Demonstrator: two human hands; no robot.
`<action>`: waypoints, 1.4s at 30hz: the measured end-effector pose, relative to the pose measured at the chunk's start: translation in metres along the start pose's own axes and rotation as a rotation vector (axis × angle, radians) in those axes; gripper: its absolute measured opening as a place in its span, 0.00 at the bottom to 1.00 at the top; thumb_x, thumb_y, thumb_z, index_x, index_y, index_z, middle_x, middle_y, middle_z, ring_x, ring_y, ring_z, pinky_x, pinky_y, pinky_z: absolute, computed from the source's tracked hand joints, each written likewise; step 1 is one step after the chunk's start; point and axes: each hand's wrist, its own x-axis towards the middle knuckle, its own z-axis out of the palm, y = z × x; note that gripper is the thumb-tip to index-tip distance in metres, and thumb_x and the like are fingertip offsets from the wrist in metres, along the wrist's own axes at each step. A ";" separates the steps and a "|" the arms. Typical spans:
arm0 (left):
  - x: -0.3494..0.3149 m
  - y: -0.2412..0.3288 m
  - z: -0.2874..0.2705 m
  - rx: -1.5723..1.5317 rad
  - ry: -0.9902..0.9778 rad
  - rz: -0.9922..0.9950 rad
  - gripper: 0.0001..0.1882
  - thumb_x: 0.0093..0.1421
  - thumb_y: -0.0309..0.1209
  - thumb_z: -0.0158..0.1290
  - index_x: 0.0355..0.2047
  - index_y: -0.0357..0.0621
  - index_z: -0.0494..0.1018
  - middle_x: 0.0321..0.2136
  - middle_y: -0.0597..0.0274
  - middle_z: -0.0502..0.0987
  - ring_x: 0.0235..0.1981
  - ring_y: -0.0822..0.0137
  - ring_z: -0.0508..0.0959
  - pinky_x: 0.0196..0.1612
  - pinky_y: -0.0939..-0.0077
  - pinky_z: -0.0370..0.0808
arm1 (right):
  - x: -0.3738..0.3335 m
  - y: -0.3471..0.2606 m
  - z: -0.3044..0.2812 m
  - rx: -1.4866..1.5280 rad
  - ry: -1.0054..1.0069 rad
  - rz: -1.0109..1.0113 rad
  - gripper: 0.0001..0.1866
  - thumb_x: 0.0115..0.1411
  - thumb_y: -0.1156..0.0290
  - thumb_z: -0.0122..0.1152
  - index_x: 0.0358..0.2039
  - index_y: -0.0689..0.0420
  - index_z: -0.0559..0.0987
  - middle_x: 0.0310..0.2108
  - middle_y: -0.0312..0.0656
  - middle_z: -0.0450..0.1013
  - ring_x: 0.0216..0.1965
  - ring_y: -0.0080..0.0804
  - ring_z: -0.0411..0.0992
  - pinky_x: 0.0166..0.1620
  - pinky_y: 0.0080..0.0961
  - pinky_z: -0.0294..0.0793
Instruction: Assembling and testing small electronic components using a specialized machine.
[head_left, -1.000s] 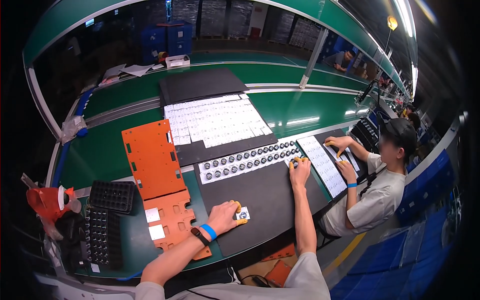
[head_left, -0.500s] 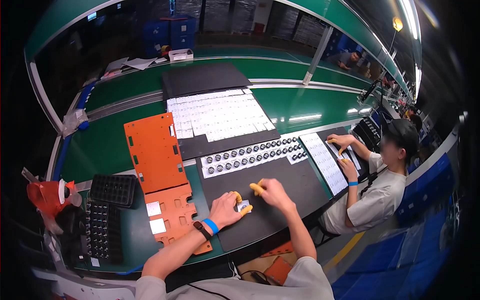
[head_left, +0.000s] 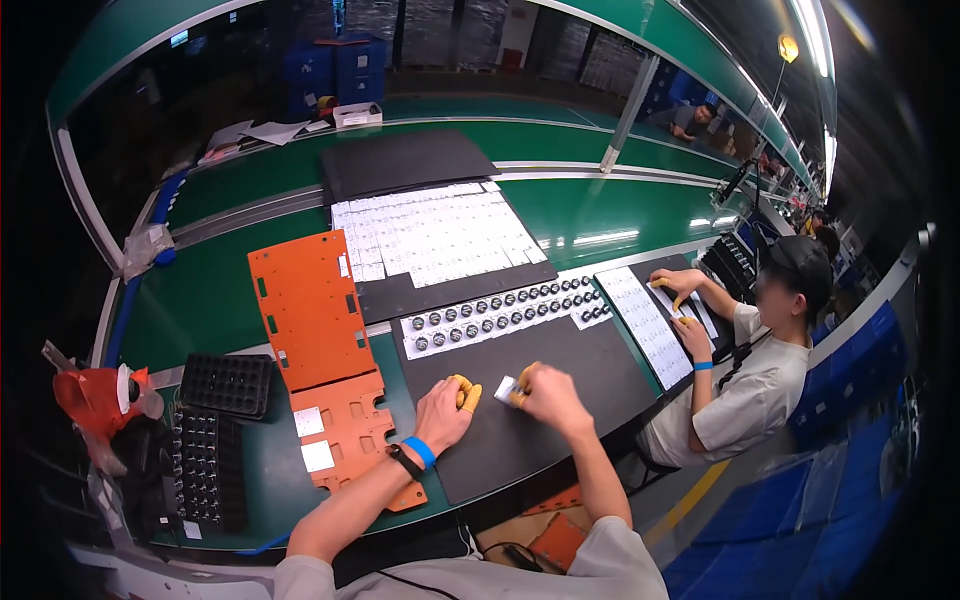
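My right hand, with yellow finger covers, pinches a small white card just above the black mat. Part of the card is hidden behind the fingers. Left of it, my left hand rests low over the mat, its yellow-covered fingers curled together; whatever they hold, if anything, is hidden. Beyond both hands, black round parts stand in rows on white sheets along the mat's far edge.
An orange plate lies at left, beside black trays and round-topped parts. Farther back is a board covered with white cards. At right a co-worker handles white pieces next to a card sheet.
The white card was at my left hand's fingers and is now in my right hand. My left fingers have closed and drawn slightly left.
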 end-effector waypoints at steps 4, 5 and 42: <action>-0.001 0.001 -0.001 0.003 -0.002 0.002 0.14 0.65 0.40 0.58 0.33 0.41 0.75 0.28 0.54 0.77 0.33 0.50 0.78 0.37 0.56 0.74 | 0.029 0.068 0.004 0.119 0.229 0.157 0.14 0.53 0.70 0.71 0.38 0.63 0.82 0.37 0.50 0.80 0.40 0.45 0.80 0.45 0.39 0.79; -0.002 -0.002 -0.001 0.019 -0.013 -0.004 0.14 0.64 0.40 0.58 0.32 0.41 0.75 0.28 0.54 0.77 0.33 0.50 0.78 0.37 0.56 0.74 | 0.036 0.080 0.008 0.154 0.263 0.173 0.14 0.53 0.73 0.70 0.41 0.63 0.82 0.36 0.49 0.79 0.38 0.43 0.79 0.45 0.36 0.78; -0.004 -0.005 0.004 0.100 -0.095 0.082 0.11 0.61 0.35 0.59 0.29 0.40 0.75 0.30 0.55 0.79 0.36 0.50 0.79 0.38 0.55 0.75 | 0.068 0.167 0.038 -0.009 0.607 0.186 0.15 0.53 0.71 0.72 0.42 0.58 0.83 0.34 0.42 0.70 0.41 0.43 0.72 0.45 0.39 0.74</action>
